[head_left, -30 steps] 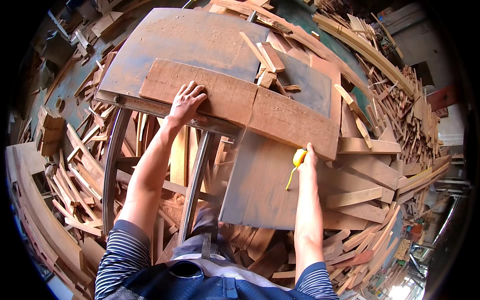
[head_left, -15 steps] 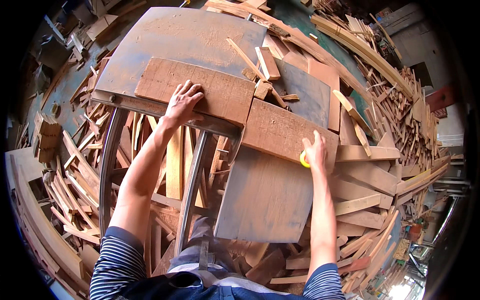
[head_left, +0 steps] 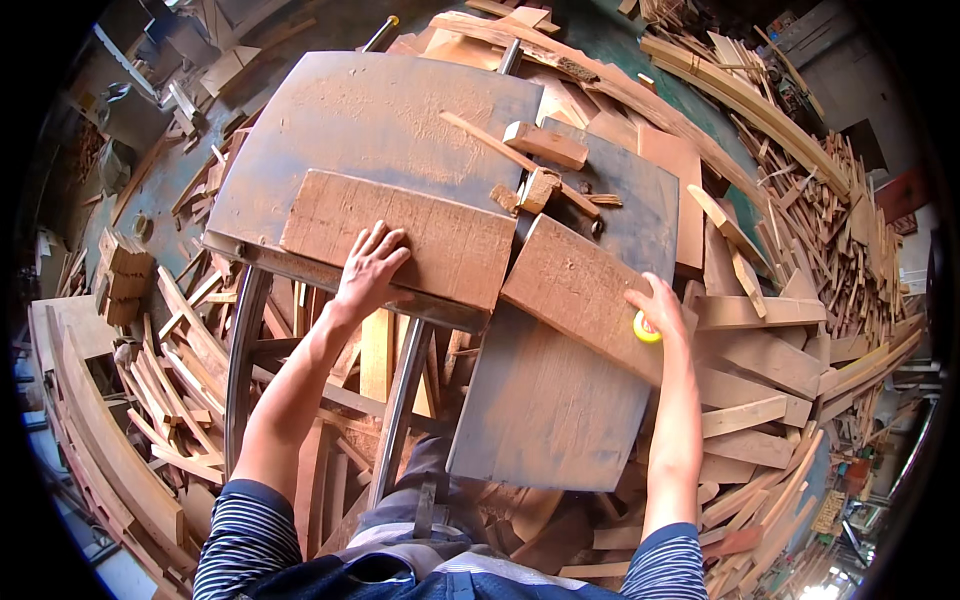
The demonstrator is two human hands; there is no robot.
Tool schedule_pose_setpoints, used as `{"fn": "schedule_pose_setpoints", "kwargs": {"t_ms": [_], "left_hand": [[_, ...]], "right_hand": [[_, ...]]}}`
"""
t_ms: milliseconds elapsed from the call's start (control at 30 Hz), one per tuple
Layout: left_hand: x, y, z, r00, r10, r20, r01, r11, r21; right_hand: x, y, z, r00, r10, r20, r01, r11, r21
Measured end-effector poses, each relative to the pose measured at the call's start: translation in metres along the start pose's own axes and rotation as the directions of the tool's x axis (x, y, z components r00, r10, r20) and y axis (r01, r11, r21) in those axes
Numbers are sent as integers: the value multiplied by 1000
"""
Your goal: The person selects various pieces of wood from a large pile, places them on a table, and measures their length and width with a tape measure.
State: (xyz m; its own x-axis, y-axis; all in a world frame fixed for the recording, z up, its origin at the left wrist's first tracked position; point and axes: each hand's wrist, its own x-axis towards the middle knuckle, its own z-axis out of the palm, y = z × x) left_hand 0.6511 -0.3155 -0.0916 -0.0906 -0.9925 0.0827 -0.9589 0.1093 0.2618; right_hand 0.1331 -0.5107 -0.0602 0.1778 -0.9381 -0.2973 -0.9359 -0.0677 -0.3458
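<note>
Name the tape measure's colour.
The tape measure in the right hand looks yellow, clearest in the head view.

Downward head-worn fisheye view, tabletop [head_left: 370, 120] near, rim perhaps murky

On the table [head_left: 375, 110], the left board [head_left: 440, 240] lies beside the right board [head_left: 575, 285], offcuts [head_left: 545, 145] behind the latter

Left plank [head_left: 445, 240]: reddish-brown wood, flat on desk [head_left: 380, 110]. Right plank [head_left: 578, 288]: similar, skewed, narrow gap between ends. Yellow tape measure [head_left: 647, 328]: handheld by right plank.
</note>
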Motion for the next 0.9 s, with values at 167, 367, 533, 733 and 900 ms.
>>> {"fn": "schedule_pose_setpoints", "kwargs": {"t_ms": [167,367,533,733,900], "left_hand": [[-55,10,1,1000,-13,0,13,1000,25],[-119,38,1,1000,2,-5,-2,1000,19],[-182,56,-2,1000,-16,1,16,1000,23],[-239,78,-5,998,-27,55,26,1000,11],[-273,98,-11,994,-60,88,57,998,36]], "right_hand": [[-83,16,23,992,123,-20,-122,992,30],[-209,60,65,966,258,7,-253,940,231],[-293,54,96,949,312,48,-310,892,328],[-349,63,98,853,470,226,-520,796,309],[-399,87,112,784,527,328,-616,593,519]]}}
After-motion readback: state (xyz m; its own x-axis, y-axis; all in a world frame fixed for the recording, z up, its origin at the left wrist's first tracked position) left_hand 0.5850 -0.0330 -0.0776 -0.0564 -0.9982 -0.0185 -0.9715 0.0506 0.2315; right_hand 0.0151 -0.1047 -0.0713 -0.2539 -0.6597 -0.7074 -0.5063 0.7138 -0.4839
